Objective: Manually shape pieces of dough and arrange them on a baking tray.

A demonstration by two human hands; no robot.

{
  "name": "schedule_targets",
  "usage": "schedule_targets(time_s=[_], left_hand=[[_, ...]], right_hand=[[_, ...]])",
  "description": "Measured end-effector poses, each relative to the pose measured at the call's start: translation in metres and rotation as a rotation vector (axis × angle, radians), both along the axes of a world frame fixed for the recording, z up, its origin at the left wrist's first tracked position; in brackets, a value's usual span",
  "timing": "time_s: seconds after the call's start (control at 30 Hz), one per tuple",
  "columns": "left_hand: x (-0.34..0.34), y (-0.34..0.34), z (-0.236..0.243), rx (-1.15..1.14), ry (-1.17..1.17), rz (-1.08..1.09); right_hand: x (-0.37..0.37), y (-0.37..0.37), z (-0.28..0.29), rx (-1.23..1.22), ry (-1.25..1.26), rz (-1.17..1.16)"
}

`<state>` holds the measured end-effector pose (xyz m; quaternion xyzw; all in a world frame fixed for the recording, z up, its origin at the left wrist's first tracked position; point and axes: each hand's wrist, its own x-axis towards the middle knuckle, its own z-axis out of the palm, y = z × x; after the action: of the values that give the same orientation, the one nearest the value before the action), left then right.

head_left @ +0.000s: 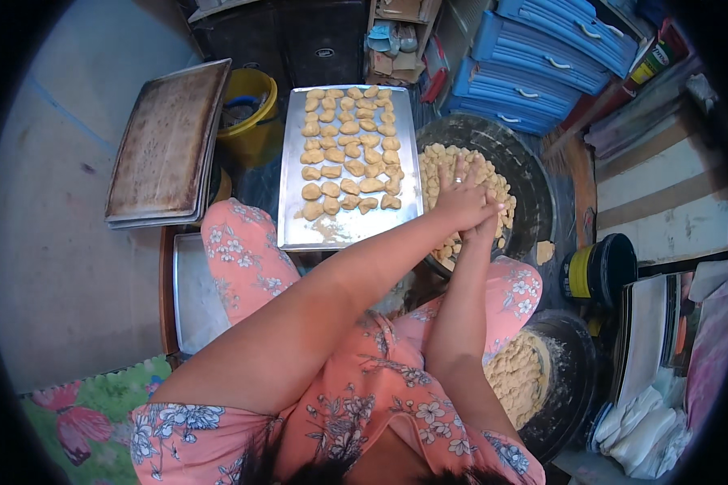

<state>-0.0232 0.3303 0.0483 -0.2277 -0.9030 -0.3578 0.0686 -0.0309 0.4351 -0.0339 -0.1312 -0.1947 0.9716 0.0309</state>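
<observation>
My left hand [463, 199], with a ring on one finger, lies over a heap of small dough pieces [500, 192] in a wide black basin [534, 182]. Its fingers are stretched out toward the far side of the heap. Against it, on the near side, is my right hand [479, 230], partly overlapped. Most of the right hand's fingers are hidden, so their shape is unclear. To the left of the basin, a metal baking tray [287, 206] carries rows of uneven, yellowish dough lumps [352, 150].
Stacked baking trays [166, 145] lean beside a yellow bucket [255, 133] at the left. Another tray [190, 299] lies by my left knee. A black tub [570, 364] holding crumbly dough [516, 380] sits near my right leg. Blue drawers [534, 69] and a dark bucket [615, 271] stand at the right.
</observation>
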Motion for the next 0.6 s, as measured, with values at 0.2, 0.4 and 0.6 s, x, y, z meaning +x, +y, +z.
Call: schedule_targets(time_s=[0.2,0.4,0.6], left_hand=[[-0.010,-0.043,-0.014,-0.197,0.150,0.149],[-0.006,-0.130,-0.025,-0.461,0.129,0.271],[-0.016,-0.147,-0.035,-0.376,0.014,0.286]], right_hand=[[0.004,0.012,0.007,-0.023,-0.202,-0.160],[0.010,-0.004,0.027,0.046,-0.122,-0.194],[0.004,-0.010,0.019,-0.034,-0.230,-0.174]])
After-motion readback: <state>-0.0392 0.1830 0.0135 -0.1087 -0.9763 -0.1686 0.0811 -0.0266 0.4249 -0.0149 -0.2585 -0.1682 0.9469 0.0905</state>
